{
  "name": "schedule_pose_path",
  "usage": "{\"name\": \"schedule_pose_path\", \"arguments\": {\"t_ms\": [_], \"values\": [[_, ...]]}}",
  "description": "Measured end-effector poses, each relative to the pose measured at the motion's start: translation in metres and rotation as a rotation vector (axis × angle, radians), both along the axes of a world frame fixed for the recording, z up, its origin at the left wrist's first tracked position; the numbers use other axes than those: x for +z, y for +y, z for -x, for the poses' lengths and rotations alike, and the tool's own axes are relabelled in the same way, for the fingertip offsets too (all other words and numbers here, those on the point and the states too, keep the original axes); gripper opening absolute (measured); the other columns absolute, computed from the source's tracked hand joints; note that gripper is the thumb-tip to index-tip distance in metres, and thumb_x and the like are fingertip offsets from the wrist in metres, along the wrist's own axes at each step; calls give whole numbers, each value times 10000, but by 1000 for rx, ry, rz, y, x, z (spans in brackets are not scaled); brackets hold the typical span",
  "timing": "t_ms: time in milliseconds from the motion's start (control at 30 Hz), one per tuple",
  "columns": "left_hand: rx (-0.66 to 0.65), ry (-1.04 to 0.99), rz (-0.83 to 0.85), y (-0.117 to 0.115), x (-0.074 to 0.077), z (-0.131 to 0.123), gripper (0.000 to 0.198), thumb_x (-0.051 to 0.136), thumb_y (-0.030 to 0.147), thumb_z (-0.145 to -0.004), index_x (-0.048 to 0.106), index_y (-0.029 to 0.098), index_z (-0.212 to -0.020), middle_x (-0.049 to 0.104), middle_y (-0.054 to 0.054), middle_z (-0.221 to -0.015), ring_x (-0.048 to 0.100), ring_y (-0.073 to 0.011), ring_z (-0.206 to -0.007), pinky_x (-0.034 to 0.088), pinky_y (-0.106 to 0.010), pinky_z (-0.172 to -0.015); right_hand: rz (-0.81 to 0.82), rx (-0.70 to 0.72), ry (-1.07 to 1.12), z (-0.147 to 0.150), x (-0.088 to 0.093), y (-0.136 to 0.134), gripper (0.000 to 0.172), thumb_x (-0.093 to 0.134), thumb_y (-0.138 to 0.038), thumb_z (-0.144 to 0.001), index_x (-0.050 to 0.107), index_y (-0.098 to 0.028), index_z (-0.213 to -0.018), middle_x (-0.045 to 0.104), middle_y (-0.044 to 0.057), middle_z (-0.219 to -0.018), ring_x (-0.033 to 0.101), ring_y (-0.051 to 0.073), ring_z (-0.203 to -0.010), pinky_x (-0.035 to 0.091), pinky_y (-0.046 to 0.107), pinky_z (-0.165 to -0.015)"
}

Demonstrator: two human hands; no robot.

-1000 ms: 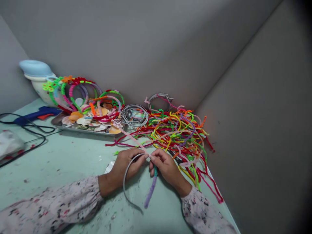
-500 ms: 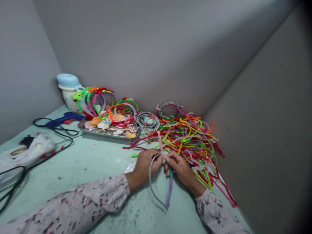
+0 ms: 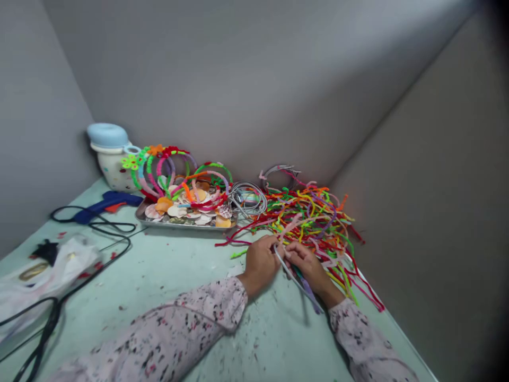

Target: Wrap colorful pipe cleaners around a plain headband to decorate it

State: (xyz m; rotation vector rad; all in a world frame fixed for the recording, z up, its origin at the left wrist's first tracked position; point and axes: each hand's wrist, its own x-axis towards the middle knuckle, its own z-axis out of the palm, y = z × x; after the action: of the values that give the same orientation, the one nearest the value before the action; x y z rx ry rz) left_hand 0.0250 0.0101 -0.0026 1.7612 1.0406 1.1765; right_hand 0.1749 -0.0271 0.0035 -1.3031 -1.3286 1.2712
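Note:
My left hand (image 3: 262, 265) and my right hand (image 3: 310, 268) are close together above the table, both closed on a thin grey headband (image 3: 293, 276). A purple and teal fuzzy wrap (image 3: 308, 292) covers part of the band, which hangs down toward the right under my right hand. A pale pink pipe cleaner (image 3: 290, 227) sticks up from between my fingertips. My fingers hide the spot where the pink piece meets the band. Just behind my hands lies a heap of coloured pipe cleaners (image 3: 318, 212).
A metal tray (image 3: 191, 227) of shells and colourful headbands stands behind, beside coiled grey bands (image 3: 248, 199). At the left are a white jar with a blue lid (image 3: 107, 136), a blue glue gun (image 3: 107, 204), black cables (image 3: 53, 313) and a plastic bag (image 3: 75, 260).
Both hands have shifted right in the view. The headband has turned, its lower end swinging right, and the pink pipe cleaner now leans right. The background has shifted slightly too.

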Motion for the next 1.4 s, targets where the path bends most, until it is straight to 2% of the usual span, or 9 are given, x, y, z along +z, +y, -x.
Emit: {"name": "schedule_pose_path", "arguments": {"t_ms": [167, 300, 467, 733, 1000, 1200, 1400], "values": [[-33, -5, 62, 1, 0, 3, 153, 500, 227, -799, 583, 158, -691, 576, 4, -672, 517, -122, -640, 361, -221, -600, 30, 79, 27, -3, 1, 4, 224, 578, -394, -847, 510, -180, -842, 571, -49, -600, 529, 87, -436, 399, 213, -459], [-56, 8, 26, 2, 3, 3, 148, 490, 204, -798, 587, 154, -698, 575, -1, -690, 515, -129, -663, 369, -225, -621, -10, 83, 53, -7, -4, 7, 229, 579, -397, -845, 511, -179, -860, 578, -49, -610, 534, 88, -432, 402, 212, -454], [-113, -62, 70, 0, 8, 2, 157, 493, 200, -803, 568, 152, -674, 558, 13, -645, 499, -116, -615, 358, -214, -583, -6, 86, 66, -9, -6, 7, 222, 582, -388, -840, 510, -179, -860, 584, -48, -608, 543, 89, -430, 415, 212, -455], [-113, -81, 114, 1, 8, 1, 138, 516, 188, -796, 589, 152, -683, 569, 14, -644, 501, -115, -624, 370, -211, -590, 11, 97, 77, -9, -2, 6, 228, 575, -402, -835, 497, -187, -834, 566, -59, -568, 511, 82, -399, 401, 199, -418], [-102, -103, 126, 3, 2, -2, 170, 544, 295, -838, 605, 154, -766, 615, -7, -707, 542, -128, -667, 408, -224, -623, 71, 85, 144, -11, -2, 10, 229, 577, -413, -829, 496, -199, -833, 543, -76, -522, 465, 76, -354, 360, 182, -362], [-36, -30, 134, 2, 2, 1, 168, 584, 326, -810, 613, 160, -816, 582, 11, -636, 495, -116, -571, 362, -218, -531, 66, 76, 129, -10, -2, 8, 216, 575, -397, -826, 491, -199, -827, 543, -75, -520, 460, 77, -357, 366, 185, -364], [-79, -44, 230, 1, 8, 3, 175, 573, 323, -804, 606, 161, -748, 520, 35, -557, 434, -103, -499, 340, -228, -507, 78, 82, 131, -12, -3, 9, 193, 580, -375, -809, 499, -200, -795, 530, -77, -493, 458, 75, -349, 362, 182, -376]]}}
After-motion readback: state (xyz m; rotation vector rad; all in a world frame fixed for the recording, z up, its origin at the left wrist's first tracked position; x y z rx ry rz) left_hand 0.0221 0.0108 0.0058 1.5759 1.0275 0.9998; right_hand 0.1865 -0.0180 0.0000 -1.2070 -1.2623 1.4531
